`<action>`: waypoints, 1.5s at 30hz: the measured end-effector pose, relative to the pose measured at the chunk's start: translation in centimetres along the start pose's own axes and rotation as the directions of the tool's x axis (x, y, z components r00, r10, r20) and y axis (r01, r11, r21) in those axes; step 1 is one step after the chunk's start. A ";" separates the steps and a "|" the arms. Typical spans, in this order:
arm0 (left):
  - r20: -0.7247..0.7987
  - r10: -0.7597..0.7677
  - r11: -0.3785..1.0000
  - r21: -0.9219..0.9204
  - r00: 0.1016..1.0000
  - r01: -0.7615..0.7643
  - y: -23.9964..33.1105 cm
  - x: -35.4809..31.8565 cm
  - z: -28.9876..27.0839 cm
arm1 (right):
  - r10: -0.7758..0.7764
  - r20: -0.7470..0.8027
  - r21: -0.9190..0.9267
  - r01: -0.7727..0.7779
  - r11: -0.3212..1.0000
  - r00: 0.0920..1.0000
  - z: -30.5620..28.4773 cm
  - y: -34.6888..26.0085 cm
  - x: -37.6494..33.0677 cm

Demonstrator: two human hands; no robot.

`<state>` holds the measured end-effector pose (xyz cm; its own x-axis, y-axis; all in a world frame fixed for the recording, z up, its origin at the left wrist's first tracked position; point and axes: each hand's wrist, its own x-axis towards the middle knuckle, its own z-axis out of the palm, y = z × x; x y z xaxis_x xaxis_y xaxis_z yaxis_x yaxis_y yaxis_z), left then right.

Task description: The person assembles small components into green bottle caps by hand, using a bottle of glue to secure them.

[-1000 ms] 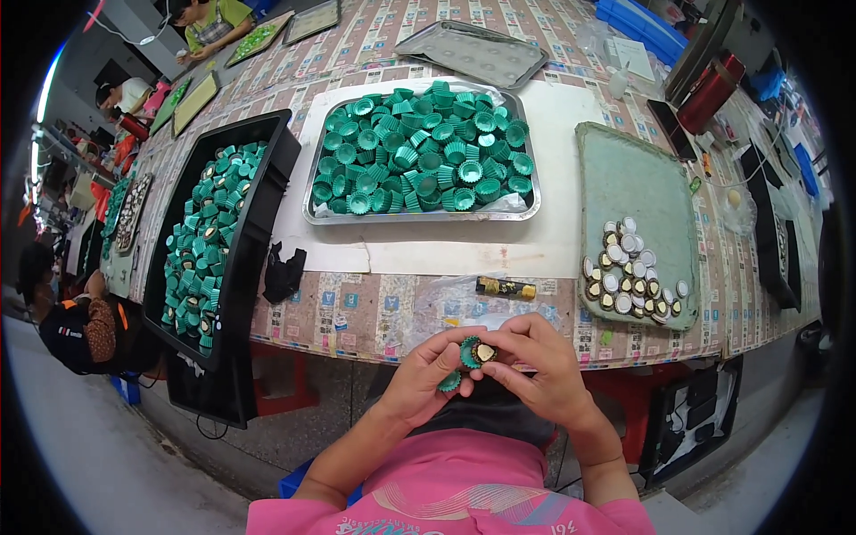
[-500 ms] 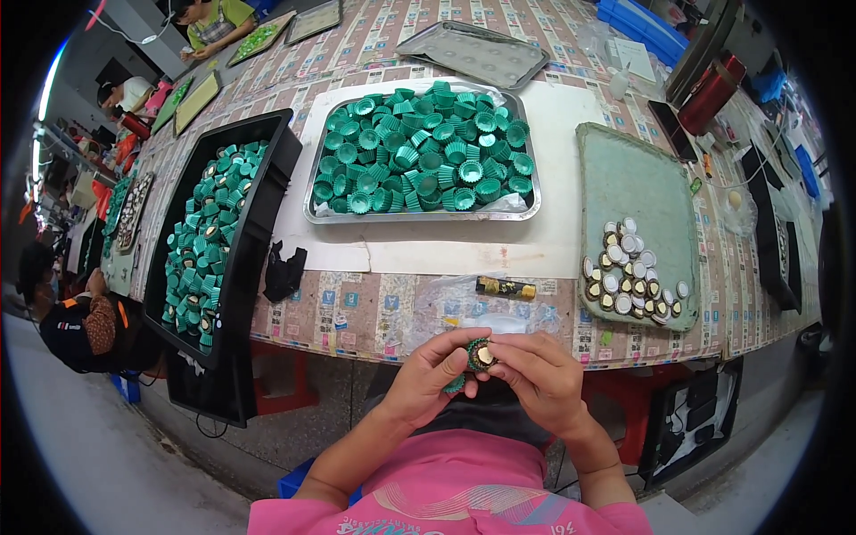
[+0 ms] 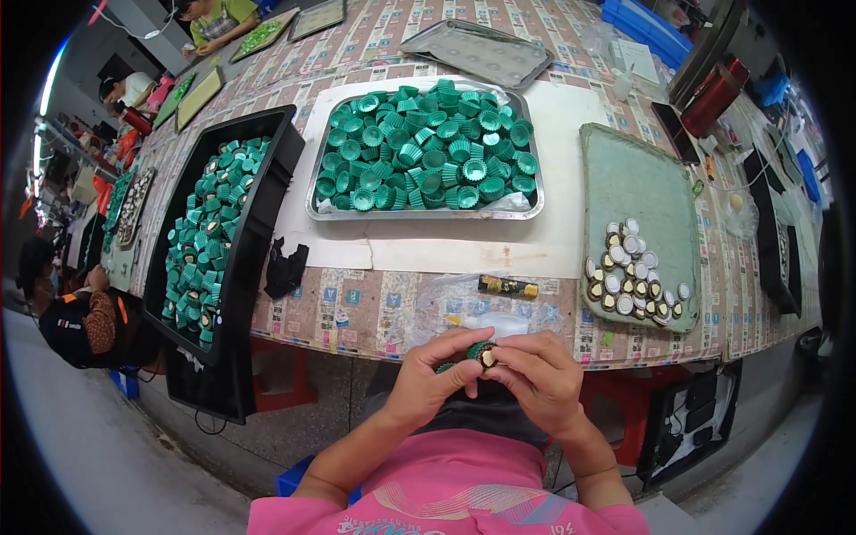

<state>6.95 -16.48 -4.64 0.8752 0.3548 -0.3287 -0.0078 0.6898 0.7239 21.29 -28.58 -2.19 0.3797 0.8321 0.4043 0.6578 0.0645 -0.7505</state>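
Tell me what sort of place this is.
Probably a hand-assembly workshop: a shiny rectangular metal tray of green fluted cups, an oblong black plastic bin of more, co-workers nearby.

A worker wears a bright pink short-sleeved fabric T-shirt (image 3: 415, 468), its wide sleeves (image 3: 615, 519) reaching close to the elbows. Across the chest runs a printed design of fine, pale wavy lines (image 3: 468, 501), curving in bands and shading toward blue-green at the right. Pale lettering with blue touches (image 3: 392, 527) sits below at left, and small light characters (image 3: 563, 528) mark the right side. Dark fabric trousers (image 3: 504, 432) show beyond the shirt. Forearms, left hand (image 3: 437, 379) and right hand (image 3: 542, 374) are bare.
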 end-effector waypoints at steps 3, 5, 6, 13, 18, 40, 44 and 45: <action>-0.014 0.068 0.948 0.312 0.998 -0.060 0.7 -0.3 0.6 | 0.014 0.020 -0.002 -0.014 1.000 1.000 0.2 -0.1 0.2; -0.054 -0.001 0.967 0.252 0.999 0.015 0.4 -0.6 0.7 | 0.013 0.019 0.013 -0.013 1.000 1.000 0.5 -0.3 0.2; -0.055 0.000 0.967 0.253 0.999 0.014 0.3 -0.7 0.6 | 0.012 0.018 0.028 -0.012 1.000 1.000 0.6 -0.3 0.2; 0.046 -0.050 0.991 -0.123 0.998 0.055 1.3 -0.5 0.2 | 0.105 -0.021 0.071 -0.103 0.992 0.994 0.2 -1.1 0.1; 0.043 -0.082 0.983 -0.163 0.996 0.088 1.1 -0.6 0.0 | 0.114 -0.021 0.060 -0.113 0.992 0.993 0.0 -1.2 -0.3; -0.420 0.860 0.508 0.763 0.290 -0.400 23.2 -9.0 -12.8 | 0.133 -0.041 0.034 -0.132 0.991 0.990 0.0 -6.9 0.9; -0.388 0.580 0.814 0.262 0.716 -0.518 18.2 -6.9 -9.9 | 0.103 -0.046 -0.273 -0.112 0.956 0.994 0.9 -4.9 2.3; -0.349 0.536 0.844 0.223 0.769 -0.487 16.7 -6.6 -9.0 | 0.136 -0.004 -0.347 -0.129 0.929 0.991 1.2 -4.6 2.5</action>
<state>-3.31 -1.60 4.18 0.5002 0.8625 -0.0764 -0.3254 0.2690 0.9065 18.47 -26.16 1.64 0.4682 0.8308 0.3009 0.7880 -0.2385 -0.5675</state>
